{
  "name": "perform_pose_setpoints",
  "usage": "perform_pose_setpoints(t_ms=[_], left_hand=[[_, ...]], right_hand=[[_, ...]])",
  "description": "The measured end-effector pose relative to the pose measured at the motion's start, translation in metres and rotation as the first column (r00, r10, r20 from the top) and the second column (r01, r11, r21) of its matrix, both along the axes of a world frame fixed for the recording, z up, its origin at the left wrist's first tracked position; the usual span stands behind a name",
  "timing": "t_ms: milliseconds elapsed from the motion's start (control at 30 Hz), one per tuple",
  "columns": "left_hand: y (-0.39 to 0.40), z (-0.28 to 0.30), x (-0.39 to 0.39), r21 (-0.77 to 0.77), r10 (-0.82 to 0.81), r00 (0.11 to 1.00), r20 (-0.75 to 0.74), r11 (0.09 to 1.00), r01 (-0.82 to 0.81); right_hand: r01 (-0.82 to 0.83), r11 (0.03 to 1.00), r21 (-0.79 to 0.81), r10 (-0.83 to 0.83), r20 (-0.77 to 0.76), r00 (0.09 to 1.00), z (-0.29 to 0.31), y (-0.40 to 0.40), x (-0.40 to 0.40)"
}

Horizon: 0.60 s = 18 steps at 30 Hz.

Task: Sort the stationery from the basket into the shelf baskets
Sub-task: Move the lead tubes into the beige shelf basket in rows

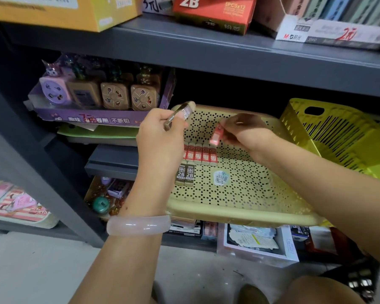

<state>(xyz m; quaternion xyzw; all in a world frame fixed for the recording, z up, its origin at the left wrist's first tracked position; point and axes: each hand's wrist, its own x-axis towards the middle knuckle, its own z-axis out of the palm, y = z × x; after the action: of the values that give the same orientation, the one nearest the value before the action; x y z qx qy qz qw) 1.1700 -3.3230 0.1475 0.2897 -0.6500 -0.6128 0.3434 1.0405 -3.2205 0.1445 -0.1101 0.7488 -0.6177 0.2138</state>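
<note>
A beige perforated basket (246, 189) juts out from the middle shelf. Inside it lie a row of several red lead cases (201, 154) and two brown 2B cases (185, 175) just in front of them. My left hand (160, 132) holds a brown lead case (180, 114) above the basket's left rim. Over the back of the basket, my right hand (244, 130) pinches a red lead case (216, 136) just above the red row. A pale bangle sits on my left wrist.
A yellow-green slatted basket (338, 137) leans at the right. A purple display of pencil sharpeners (101, 95) stands at the left of the shelf. A round label (221, 177) lies in the beige basket. Boxes line the top shelf; more stationery fills the lower shelf.
</note>
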Motion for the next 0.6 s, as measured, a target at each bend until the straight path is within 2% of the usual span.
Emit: perform_pose_setpoints(t_ms=[33, 100, 167, 267, 400, 467, 600], left_hand=[[-0.001, 0.0, 0.0, 0.001, 0.002, 1.0, -0.004, 1.0, -0.002], [-0.001, 0.0, -0.001, -0.001, 0.005, 1.0, -0.002, 1.0, -0.005], [-0.001, 0.0, -0.001, -0.015, 0.006, 1.0, 0.01, 1.0, -0.006], [-0.001, 0.0, -0.001, -0.024, -0.01, 1.0, 0.02, 1.0, 0.01], [-0.002, 0.0, -0.001, -0.047, -0.005, 0.998, 0.056, 0.999, 0.007], [-0.001, 0.002, 0.0, -0.049, -0.009, 0.998, 0.064, 0.999, 0.012], [0.0, 0.002, 0.002, -0.044, -0.061, 0.996, 0.058, 0.997, 0.064]], right_hand=[[0.005, 0.989, 0.149, -0.001, -0.031, 1.0, -0.004, 0.001, -0.005], [-0.003, 0.892, 0.452, 0.04, -0.073, 0.997, -0.013, -0.001, -0.012], [-0.001, 0.816, 0.578, 0.052, -0.073, 0.996, -0.022, -0.002, -0.015], [-0.032, 0.828, 0.56, 0.053, -0.021, 0.998, -0.029, -0.004, -0.017], [-0.113, 0.819, 0.563, 0.163, -0.04, 0.986, -0.034, -0.006, -0.018], [-0.102, 0.782, 0.615, 0.178, -0.063, 0.982, -0.035, -0.005, -0.017], [-0.053, 0.818, 0.573, 0.137, -0.104, 0.985, -0.024, -0.006, -0.014]])
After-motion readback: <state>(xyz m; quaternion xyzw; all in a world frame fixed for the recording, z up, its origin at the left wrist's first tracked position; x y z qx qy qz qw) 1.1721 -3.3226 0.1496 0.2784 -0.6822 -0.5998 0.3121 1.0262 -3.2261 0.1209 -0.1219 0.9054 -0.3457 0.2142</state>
